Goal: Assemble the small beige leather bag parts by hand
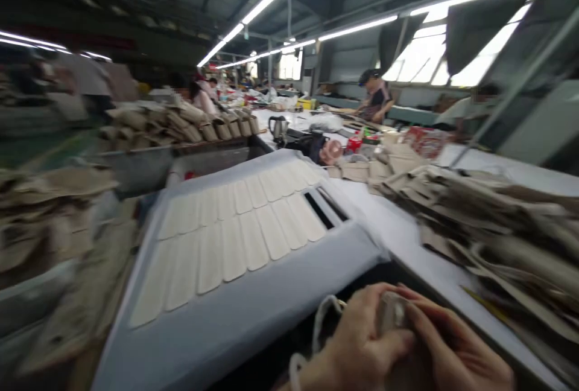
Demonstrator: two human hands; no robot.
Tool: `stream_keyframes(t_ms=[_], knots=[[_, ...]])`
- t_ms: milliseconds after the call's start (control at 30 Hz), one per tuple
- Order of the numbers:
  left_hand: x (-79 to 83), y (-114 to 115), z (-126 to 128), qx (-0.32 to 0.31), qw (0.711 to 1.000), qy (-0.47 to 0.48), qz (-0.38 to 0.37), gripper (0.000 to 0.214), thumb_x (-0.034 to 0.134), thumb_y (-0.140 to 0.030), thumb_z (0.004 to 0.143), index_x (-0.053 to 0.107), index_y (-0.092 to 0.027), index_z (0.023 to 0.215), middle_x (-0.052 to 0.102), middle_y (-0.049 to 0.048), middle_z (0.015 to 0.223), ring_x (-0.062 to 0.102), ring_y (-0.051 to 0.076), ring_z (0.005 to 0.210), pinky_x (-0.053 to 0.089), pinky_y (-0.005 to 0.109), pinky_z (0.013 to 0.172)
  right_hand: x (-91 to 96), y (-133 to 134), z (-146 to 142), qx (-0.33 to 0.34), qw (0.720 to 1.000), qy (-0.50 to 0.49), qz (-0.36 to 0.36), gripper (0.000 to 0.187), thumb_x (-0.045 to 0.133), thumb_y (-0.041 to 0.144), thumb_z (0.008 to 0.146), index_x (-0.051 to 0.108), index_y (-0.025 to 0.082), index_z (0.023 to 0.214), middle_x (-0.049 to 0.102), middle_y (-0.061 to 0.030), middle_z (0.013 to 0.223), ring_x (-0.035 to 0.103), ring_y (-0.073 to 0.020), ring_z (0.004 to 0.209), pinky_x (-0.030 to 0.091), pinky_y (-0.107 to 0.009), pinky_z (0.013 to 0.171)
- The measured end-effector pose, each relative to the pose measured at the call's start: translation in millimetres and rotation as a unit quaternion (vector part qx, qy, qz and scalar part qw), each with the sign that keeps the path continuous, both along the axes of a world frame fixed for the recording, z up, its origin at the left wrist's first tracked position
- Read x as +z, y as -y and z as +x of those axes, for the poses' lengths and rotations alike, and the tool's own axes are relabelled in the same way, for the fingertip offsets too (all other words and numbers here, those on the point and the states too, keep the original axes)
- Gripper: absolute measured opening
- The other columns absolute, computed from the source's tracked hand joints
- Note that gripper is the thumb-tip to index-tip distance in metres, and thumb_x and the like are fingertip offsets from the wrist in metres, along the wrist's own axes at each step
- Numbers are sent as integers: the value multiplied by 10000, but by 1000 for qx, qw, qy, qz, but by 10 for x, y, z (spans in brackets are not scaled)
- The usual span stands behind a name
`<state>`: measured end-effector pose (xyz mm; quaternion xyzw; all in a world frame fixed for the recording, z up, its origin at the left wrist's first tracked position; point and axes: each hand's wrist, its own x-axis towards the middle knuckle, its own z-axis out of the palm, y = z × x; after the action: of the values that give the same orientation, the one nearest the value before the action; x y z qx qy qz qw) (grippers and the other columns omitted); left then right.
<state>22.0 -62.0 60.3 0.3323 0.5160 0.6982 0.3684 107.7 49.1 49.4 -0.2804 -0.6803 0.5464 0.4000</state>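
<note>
My left hand and my right hand meet at the bottom edge of the view, both closed around a small tan piece held between them. A white cord loops beside my left hand. Just beyond the hands lies a grey tray carrying two rows of cream-coloured flat pieces, with an open dark slot at its right end.
Stacks of tan cut pieces cover the white table to the right. More tan stacks sit behind the tray and at the left. A kettle stands farther back. Other people work at distant tables.
</note>
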Motion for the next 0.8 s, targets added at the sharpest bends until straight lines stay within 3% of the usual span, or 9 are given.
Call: stream_keyframes(t_ms=[67,167,367,633,800], knots=[[-82,-50,-25,16,998,-53,-5,491,634,-221,825,551,-237,1308,608,68,1324,529,277,1275,372,440,1154,100,2,110,-21,999,18,-16,334,802,503,713,778,202,854,752,-111,1062,729,-299,923,634,-303,739],[-184,-113,-64,-11,995,-104,-8,485,594,-285,891,486,-239,1362,542,77,1403,482,261,1317,336,428,1168,135,21,104,-27,999,25,-28,351,761,540,743,771,198,821,731,-128,1122,690,-321,1049,595,-383,892],[-215,-90,-38,-39,986,-160,-11,501,540,-362,933,430,-224,1401,493,111,1446,432,285,1358,300,456,1177,99,63,128,-25,999,7,-43,322,750,520,768,775,207,838,727,-131,1128,660,-339,1105,504,-495,1020],[-188,-87,-11,-72,977,-192,-61,629,477,-465,947,314,-166,1475,374,133,1541,323,271,1436,220,457,1218,119,112,131,-40,996,-10,-75,300,760,509,747,775,219,822,726,-116,1137,653,-347,1117,502,-509,1015],[-179,-76,12,-86,975,-195,-67,655,507,-444,938,282,-175,1490,332,117,1571,270,259,1465,171,449,1238,113,125,141,-56,997,-1,-59,235,731,456,769,767,225,801,731,-106,1122,638,-339,1138,469,-517,1038]])
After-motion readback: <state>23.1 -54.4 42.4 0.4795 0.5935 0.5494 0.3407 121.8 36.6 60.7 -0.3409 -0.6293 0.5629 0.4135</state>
